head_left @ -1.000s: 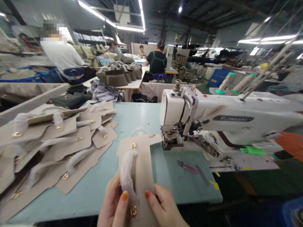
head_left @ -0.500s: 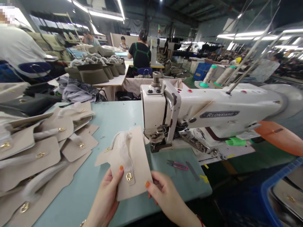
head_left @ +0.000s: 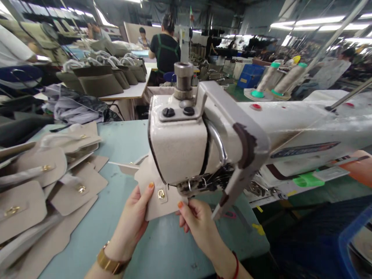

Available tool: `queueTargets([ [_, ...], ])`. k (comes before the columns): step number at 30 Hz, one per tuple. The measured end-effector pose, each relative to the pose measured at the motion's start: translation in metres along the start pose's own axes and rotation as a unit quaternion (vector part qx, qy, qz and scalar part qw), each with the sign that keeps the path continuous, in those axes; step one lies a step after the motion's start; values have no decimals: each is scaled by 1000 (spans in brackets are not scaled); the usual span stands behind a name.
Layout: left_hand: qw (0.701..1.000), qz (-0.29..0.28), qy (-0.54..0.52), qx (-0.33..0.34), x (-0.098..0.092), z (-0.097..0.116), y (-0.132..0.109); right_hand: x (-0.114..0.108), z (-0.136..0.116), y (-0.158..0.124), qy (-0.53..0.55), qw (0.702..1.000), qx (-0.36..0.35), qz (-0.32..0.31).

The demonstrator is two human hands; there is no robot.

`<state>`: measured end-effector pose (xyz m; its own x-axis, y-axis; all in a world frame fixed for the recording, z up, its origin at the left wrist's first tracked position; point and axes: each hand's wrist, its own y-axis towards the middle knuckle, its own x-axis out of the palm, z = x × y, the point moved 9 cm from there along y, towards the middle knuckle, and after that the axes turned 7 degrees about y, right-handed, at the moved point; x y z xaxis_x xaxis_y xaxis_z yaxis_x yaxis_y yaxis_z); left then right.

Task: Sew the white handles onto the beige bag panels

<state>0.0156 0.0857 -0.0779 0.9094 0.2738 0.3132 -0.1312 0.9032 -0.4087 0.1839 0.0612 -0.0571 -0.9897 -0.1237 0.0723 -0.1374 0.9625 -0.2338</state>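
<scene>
Both my hands hold one beige leather panel (head_left: 155,205) with a gold clasp on its tab. My left hand (head_left: 134,217) grips its left edge, thumb on top near the clasp. My right hand (head_left: 195,221) pinches its lower right edge. The panel's far end lies under the head of the white sewing machine (head_left: 203,135), which hides the needle area and most of the panel.
A heap of similar beige panels (head_left: 43,182) with gold clasps covers the left of the pale blue table (head_left: 122,139). Thread cones (head_left: 279,79) stand behind the machine. Olive bags (head_left: 99,79) sit on a table beyond. Other people work at the back.
My hands have pushed the panel forward and to the right, under the machine head. The view has moved closer, so the machine now fills the middle.
</scene>
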Motion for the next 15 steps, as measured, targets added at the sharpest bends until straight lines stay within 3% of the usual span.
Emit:
queueTargets([
  [6, 999, -9, 40, 17, 5, 12, 16, 4, 7, 12, 46, 998, 6, 31],
  [15, 999, 11, 45, -4, 1, 17, 15, 15, 23, 17, 129, 990, 51, 31],
])
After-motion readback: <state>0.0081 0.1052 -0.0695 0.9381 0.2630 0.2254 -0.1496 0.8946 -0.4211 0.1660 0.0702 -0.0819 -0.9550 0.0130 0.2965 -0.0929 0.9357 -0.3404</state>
